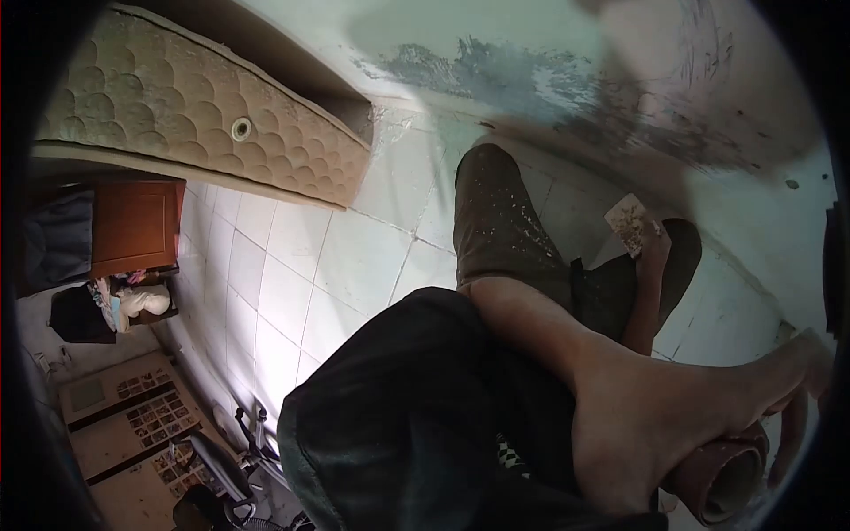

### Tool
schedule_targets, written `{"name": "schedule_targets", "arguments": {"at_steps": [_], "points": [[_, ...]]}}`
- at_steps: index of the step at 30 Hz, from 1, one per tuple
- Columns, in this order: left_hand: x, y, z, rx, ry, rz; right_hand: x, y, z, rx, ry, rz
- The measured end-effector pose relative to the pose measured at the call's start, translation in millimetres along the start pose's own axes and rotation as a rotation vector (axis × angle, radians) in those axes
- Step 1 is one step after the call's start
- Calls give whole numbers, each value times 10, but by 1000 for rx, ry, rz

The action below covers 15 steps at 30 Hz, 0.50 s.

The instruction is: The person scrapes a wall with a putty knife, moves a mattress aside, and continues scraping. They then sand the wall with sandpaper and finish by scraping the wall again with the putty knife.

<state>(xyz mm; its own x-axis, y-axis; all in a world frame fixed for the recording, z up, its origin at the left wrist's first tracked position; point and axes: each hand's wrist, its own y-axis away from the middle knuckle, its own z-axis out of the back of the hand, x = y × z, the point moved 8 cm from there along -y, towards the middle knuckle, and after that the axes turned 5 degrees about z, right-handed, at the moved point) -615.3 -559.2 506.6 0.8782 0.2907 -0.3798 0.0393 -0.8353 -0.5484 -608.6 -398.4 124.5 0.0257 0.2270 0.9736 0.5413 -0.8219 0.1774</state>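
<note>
My right hand (708,416) sits at the lower right, its fingers wrapped around a brown roll of sandpaper (730,473). My bare forearm runs to it from a black sleeve (416,389). Further off, my left hand (653,257) pinches a small worn piece of sandpaper (629,223) close to the scuffed, patchy wall (549,80). My bent knee in paint-speckled dark trousers (500,221) rises between the two arms and the floor.
White floor tiles (283,283) spread to the left. A quilted mattress (204,115) leans on edge at the upper left. Beyond it are a wooden cabinet (133,226), a heap of cloth and a patterned board (133,416). Metal parts lie at the bottom left.
</note>
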Motion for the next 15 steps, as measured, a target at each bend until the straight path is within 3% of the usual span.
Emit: {"name": "schedule_targets", "arguments": {"at_steps": [13, 14, 15], "points": [[-411, 102, 120, -256, -527, 189, -44, -44, 24, -5, -2, -27], [-440, 125, 164, -250, -475, 165, -84, -38, 61, -44, 12, -79], [-469, 148, 208, -243, -422, 141, -171, -126, 151, -12, 48, -4]]}}
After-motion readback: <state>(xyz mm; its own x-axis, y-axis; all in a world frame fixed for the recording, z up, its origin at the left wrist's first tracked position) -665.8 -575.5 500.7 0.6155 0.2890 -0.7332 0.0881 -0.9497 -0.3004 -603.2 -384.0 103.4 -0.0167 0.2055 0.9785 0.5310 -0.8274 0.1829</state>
